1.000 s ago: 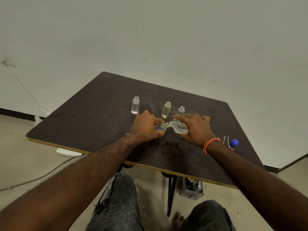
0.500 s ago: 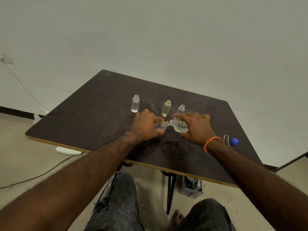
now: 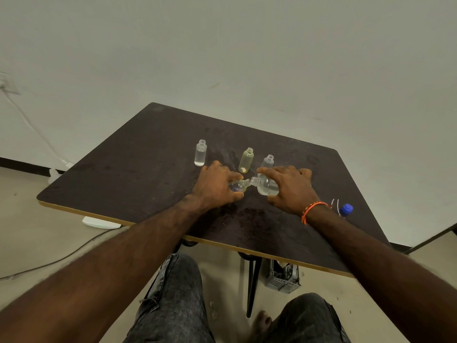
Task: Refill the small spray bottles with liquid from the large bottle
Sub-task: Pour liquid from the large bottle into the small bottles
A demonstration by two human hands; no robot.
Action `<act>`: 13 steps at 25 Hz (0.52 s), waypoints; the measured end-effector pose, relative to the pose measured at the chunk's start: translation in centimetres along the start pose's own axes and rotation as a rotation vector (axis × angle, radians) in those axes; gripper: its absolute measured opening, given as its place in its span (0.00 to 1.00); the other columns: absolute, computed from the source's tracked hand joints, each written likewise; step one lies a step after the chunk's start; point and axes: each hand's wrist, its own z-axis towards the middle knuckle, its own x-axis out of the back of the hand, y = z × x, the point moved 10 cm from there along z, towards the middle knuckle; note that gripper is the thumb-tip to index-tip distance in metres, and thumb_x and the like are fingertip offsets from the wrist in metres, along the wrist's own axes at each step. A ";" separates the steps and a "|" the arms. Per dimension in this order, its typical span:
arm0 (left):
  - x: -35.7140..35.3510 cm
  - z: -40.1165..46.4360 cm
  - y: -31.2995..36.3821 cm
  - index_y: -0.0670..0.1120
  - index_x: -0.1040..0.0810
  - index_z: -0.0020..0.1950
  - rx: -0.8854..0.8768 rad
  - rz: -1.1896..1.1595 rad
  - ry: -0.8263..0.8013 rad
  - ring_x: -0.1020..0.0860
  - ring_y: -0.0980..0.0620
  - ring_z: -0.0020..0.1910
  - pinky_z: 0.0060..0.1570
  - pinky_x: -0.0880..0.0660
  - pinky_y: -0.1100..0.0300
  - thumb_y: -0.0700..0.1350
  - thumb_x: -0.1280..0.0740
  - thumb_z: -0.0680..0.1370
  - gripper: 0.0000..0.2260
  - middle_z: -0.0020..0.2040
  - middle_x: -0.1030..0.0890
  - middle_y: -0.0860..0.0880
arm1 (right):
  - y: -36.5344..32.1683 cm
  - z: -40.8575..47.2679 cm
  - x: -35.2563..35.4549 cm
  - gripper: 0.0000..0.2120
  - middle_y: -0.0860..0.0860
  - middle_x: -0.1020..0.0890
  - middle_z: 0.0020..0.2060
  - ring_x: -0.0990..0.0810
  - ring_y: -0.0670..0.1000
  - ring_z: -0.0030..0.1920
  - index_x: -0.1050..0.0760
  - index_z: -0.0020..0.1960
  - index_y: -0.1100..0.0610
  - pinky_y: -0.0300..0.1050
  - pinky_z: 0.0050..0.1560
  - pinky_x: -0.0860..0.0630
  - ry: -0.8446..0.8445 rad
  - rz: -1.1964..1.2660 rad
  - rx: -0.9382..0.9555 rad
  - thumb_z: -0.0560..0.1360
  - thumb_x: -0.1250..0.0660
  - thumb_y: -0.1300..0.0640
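Just below the middle of the frame, two clear plastic bottles meet mouth to mouth over the dark wooden table [image 3: 138,174]. The large bottle [image 3: 266,188] is rounded, tilted toward the left with its open neck down, and clear liquid pools in its lower side. The right hand [image 3: 289,189] grasps it, fingers curled over the top and thumb underneath. To its left, the small spray bottle [image 3: 238,185] is capless, tilted to the right, and shows a faint purple tint; its threaded neck touches the large bottle's mouth. The left hand [image 3: 216,185] wraps around it, fingers closed over its body so that only the neck end shows. An orange wristband [image 3: 312,210] circles the right wrist.

Just above the hands, three more capless small bottles stand upright: a clear one [image 3: 200,153] at left, a yellowish one [image 3: 246,160] in the middle, and a clear one [image 3: 267,162] partly behind the right hand. A blue cap [image 3: 346,209] lies at the table's right edge.
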 end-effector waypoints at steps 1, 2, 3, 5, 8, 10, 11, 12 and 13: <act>0.0 0.0 -0.1 0.56 0.18 0.69 0.000 0.000 0.001 0.24 0.50 0.57 0.61 0.25 0.43 0.64 0.26 0.72 0.27 0.52 0.14 0.54 | 0.0 0.0 0.0 0.35 0.46 0.24 0.68 0.28 0.54 0.66 0.37 0.75 0.37 0.56 0.59 0.39 0.000 -0.001 0.002 0.70 0.30 0.45; -0.1 0.0 -0.1 0.56 0.18 0.69 0.002 0.000 0.003 0.24 0.50 0.56 0.61 0.25 0.44 0.64 0.26 0.72 0.27 0.52 0.14 0.54 | -0.1 0.0 0.0 0.35 0.46 0.24 0.68 0.28 0.54 0.65 0.37 0.75 0.37 0.56 0.59 0.39 -0.001 -0.004 0.002 0.70 0.30 0.45; 0.0 0.0 -0.1 0.56 0.18 0.69 0.000 0.002 0.007 0.24 0.50 0.56 0.61 0.25 0.44 0.64 0.26 0.72 0.27 0.52 0.14 0.54 | -0.1 0.0 0.0 0.35 0.45 0.24 0.68 0.28 0.54 0.65 0.37 0.75 0.37 0.56 0.59 0.38 -0.002 -0.007 0.001 0.70 0.30 0.45; 0.1 -0.1 -0.1 0.56 0.18 0.69 -0.004 0.007 0.015 0.24 0.50 0.57 0.62 0.26 0.44 0.64 0.26 0.73 0.27 0.53 0.14 0.54 | 0.0 0.0 -0.1 0.35 0.45 0.24 0.68 0.28 0.53 0.66 0.38 0.75 0.37 0.56 0.59 0.39 -0.005 -0.007 -0.001 0.70 0.30 0.45; 0.3 -0.1 0.0 0.56 0.19 0.70 -0.005 0.010 0.013 0.25 0.49 0.58 0.61 0.26 0.45 0.63 0.26 0.73 0.26 0.52 0.15 0.53 | 0.0 0.0 -0.1 0.35 0.46 0.24 0.69 0.28 0.54 0.66 0.38 0.75 0.37 0.56 0.60 0.39 -0.006 -0.005 0.000 0.70 0.30 0.45; 0.3 -0.2 0.1 0.56 0.19 0.69 -0.011 0.015 0.012 0.25 0.50 0.57 0.61 0.25 0.45 0.64 0.26 0.73 0.27 0.51 0.14 0.53 | -0.1 0.1 -0.1 0.35 0.46 0.24 0.69 0.28 0.54 0.66 0.37 0.75 0.37 0.56 0.59 0.39 -0.007 -0.013 0.004 0.70 0.30 0.44; 0.2 -0.2 0.0 0.57 0.18 0.69 -0.011 0.016 0.009 0.24 0.50 0.56 0.60 0.25 0.44 0.65 0.26 0.72 0.27 0.51 0.14 0.53 | -0.1 0.1 -0.1 0.35 0.46 0.24 0.68 0.28 0.54 0.66 0.38 0.75 0.37 0.56 0.59 0.39 -0.008 -0.014 0.004 0.70 0.30 0.44; 0.2 -0.2 0.0 0.57 0.18 0.69 -0.010 0.016 0.004 0.24 0.50 0.56 0.60 0.25 0.44 0.65 0.27 0.72 0.27 0.51 0.14 0.53 | -0.2 0.1 0.0 0.35 0.46 0.24 0.68 0.28 0.54 0.66 0.38 0.75 0.37 0.56 0.59 0.39 -0.011 -0.013 0.005 0.70 0.30 0.44; 0.1 -0.2 -0.1 0.57 0.19 0.69 -0.008 0.016 -0.003 0.24 0.50 0.56 0.60 0.25 0.44 0.65 0.27 0.73 0.27 0.51 0.15 0.53 | -0.2 0.1 0.1 0.35 0.46 0.24 0.68 0.28 0.54 0.66 0.38 0.75 0.37 0.56 0.59 0.39 -0.012 -0.011 0.006 0.70 0.30 0.44</act>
